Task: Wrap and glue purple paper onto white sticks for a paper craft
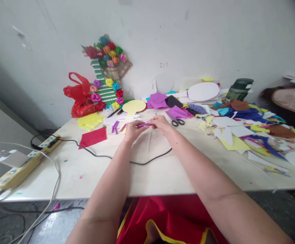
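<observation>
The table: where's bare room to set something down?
Front left: the patch of table bordered by the white cable, black cable, left forearm and front edge, bare but for tiny specks. Front right: between the right forearm and the paper scraps. Crowded: the right side, under those scraps, and the back, with the red plastic bag, purple paper and scissors.

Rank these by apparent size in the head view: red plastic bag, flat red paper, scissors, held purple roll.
Largest to smallest:
1. Red plastic bag
2. Flat red paper
3. Scissors
4. Purple roll, judged by its visible part only
</observation>
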`<action>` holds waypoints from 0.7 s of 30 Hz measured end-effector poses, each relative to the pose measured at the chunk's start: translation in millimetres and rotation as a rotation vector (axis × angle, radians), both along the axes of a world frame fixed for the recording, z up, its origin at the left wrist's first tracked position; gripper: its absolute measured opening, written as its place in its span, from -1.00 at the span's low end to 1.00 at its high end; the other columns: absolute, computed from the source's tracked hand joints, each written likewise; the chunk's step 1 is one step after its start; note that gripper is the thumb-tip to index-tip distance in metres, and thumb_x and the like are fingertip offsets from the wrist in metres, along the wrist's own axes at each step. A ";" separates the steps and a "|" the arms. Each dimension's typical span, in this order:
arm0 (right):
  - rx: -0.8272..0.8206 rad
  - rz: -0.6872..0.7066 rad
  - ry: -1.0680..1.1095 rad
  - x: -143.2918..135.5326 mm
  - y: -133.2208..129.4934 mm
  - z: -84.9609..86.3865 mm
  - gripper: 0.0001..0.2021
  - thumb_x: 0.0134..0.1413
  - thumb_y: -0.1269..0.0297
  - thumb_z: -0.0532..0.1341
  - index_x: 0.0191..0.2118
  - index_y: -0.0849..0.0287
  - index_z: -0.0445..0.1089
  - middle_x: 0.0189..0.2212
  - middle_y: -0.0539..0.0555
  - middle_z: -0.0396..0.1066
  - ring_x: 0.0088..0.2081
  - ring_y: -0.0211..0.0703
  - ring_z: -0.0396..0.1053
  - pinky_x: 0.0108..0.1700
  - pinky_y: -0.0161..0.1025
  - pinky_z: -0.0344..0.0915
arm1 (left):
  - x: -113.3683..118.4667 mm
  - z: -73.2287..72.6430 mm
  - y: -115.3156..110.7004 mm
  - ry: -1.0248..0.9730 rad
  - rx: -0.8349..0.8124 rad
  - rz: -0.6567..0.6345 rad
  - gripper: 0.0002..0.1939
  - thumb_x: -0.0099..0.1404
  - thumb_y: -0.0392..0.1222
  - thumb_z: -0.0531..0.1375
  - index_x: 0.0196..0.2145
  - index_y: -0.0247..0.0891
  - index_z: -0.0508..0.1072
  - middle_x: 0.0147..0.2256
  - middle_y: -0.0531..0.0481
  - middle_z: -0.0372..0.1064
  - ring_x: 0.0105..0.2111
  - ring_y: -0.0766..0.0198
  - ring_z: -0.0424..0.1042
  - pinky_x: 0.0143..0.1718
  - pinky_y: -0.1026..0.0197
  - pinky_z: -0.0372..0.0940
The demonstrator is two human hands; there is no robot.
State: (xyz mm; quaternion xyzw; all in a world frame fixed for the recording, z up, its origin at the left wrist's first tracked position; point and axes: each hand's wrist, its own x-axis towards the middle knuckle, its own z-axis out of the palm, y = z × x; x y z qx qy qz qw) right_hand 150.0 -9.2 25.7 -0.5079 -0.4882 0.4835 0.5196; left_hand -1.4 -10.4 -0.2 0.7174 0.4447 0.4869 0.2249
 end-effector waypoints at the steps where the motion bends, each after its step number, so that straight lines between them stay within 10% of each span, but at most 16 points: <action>1: 0.001 0.002 0.002 0.1 0.0 -0.1 -0.86 -0.22 0.48 0.24 -0.65 0.26 0.28 -0.78 -0.05 0.24 -0.72 -0.43 0.12 -0.64 -0.42 0.11 | 0.1 -0.1 -0.2 -0.010 -0.011 -0.008 -0.66 -0.08 0.00 0.28 -0.39 -0.29 0.49 -0.48 0.00 0.42 -0.47 0.29 0.33 -0.41 0.28 0.19; 21: 0.041 0.115 -0.067 0.9 1.0 -4.5 -0.87 -0.26 0.43 0.28 -0.62 0.27 0.30 -0.78 -0.04 0.26 -0.71 -0.42 0.12 -0.62 -0.41 0.09 | -9.3 3.6 -0.1 -0.331 -0.528 -0.236 -0.72 -0.07 -0.06 0.27 -0.65 -0.34 0.36 -0.68 0.01 0.26 -0.67 0.40 0.20 -0.56 0.26 0.20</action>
